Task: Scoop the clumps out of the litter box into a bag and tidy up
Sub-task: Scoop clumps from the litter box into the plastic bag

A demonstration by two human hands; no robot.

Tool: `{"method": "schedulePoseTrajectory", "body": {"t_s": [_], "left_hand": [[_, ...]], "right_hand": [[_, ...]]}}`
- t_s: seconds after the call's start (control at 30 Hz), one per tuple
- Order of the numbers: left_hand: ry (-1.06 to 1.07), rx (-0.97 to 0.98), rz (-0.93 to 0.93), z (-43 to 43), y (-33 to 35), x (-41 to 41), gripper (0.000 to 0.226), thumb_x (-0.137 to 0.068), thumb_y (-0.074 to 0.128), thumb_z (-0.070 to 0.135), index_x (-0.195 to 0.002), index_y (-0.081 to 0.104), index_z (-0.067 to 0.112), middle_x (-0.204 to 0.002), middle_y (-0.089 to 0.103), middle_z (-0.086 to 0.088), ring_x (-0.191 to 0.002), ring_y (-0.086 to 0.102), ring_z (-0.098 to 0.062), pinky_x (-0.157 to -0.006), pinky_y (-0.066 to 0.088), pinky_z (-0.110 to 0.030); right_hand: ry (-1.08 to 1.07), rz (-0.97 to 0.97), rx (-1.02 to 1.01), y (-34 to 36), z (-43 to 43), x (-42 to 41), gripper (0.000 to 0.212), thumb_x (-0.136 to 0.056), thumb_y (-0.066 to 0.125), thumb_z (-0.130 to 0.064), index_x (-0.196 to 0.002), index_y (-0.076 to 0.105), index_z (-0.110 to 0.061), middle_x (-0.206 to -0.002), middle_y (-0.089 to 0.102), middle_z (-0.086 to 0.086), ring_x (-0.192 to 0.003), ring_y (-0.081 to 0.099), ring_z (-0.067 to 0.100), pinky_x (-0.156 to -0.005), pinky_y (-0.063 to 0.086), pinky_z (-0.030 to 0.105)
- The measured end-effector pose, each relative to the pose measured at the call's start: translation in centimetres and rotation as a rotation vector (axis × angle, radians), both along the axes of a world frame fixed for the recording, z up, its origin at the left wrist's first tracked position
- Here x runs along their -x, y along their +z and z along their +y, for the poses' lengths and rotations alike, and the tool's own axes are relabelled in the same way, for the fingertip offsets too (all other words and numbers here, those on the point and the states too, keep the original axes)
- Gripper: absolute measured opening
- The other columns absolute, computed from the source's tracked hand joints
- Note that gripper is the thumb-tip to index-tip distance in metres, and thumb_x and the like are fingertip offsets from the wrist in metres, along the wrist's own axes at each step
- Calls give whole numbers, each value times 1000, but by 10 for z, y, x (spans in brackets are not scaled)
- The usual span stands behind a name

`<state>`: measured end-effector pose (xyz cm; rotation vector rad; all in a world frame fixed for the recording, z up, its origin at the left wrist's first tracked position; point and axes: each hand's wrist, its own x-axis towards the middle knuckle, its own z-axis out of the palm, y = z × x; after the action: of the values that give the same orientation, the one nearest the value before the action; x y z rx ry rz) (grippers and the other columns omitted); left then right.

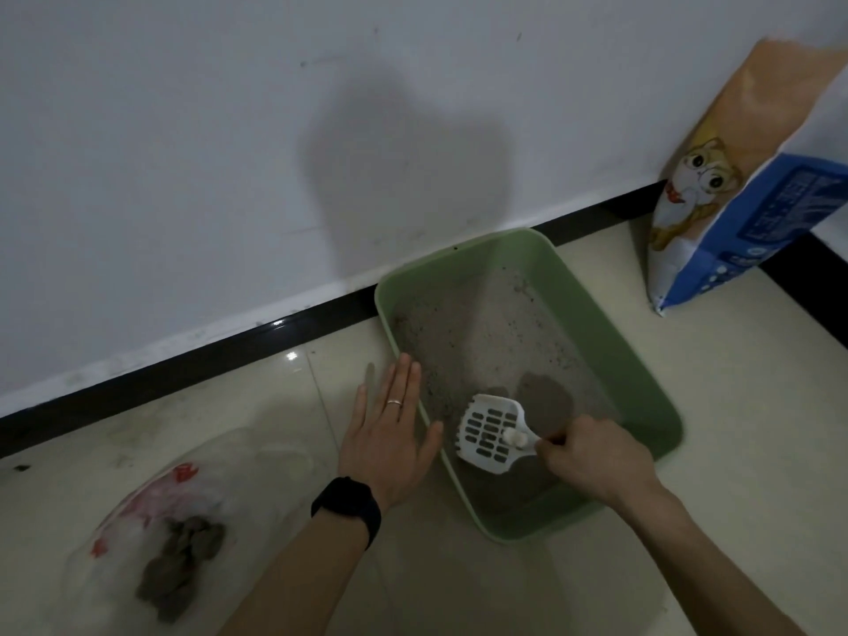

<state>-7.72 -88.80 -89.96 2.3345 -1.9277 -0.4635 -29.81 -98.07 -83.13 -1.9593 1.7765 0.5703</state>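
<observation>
- The scoop [488, 433] looks like light, stiff, slotted plastic; the handle is the place to take it; the grip of the right hand [592, 456] is curled round that handle, with the blade tilted up over the near end of the litter box [642, 374].
- The clumps [546, 399] are dark, probably damp, heavy for their size and crumbly; they lie in the litter just beyond the blade, near the right hand; best lifted from beneath, slowly.
- The left hand [390, 433] lies flat with fingers straight, holding nothing, against the box's left rim; it is likely steadying a light tray that could slide on the floor [688, 521].
- The bag [220, 470] is thin, limp plastic; it lies on the floor well left of the box, with some clumps already inside; its mouth may need holding open.
</observation>
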Motion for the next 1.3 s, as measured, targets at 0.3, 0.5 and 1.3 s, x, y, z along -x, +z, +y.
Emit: {"method": "schedulePoseTrajectory", "body": {"t_s": [0.3,0.5,1.3], "left_hand": [[-50,8,-17,2,-6,-5,76,-95,-2,65,-151,-25,20,-156,-34,3,-141,-36,-7,-119,-16,-38],[-61,32,-8,2,-6,-6,76,-98,8,64,-152,-22,20,-157,-32,2,-143,-32,-8,-120,-15,-37],[-75,9,-96,-1,8,-5,78,-98,12,64,-154,24,10,-161,18,-8,-149,12,-24,-115,12,-45]], "right_hand": [[-109,-56,-31,-9,19,-21,32,-93,48,-44,-77,59,-18,-72,60,1,-69,62,19,-69,56,32],[-302,-500,-75,-50,13,-49,30,-98,53,-35,-82,71,-18,-63,63,0,-52,54,12,-45,39,18],[-775,-949,-347,-78,-20,-88,22,-98,52,-27,-98,71,-15,-90,66,5,-71,54,14,-58,43,25]]}}
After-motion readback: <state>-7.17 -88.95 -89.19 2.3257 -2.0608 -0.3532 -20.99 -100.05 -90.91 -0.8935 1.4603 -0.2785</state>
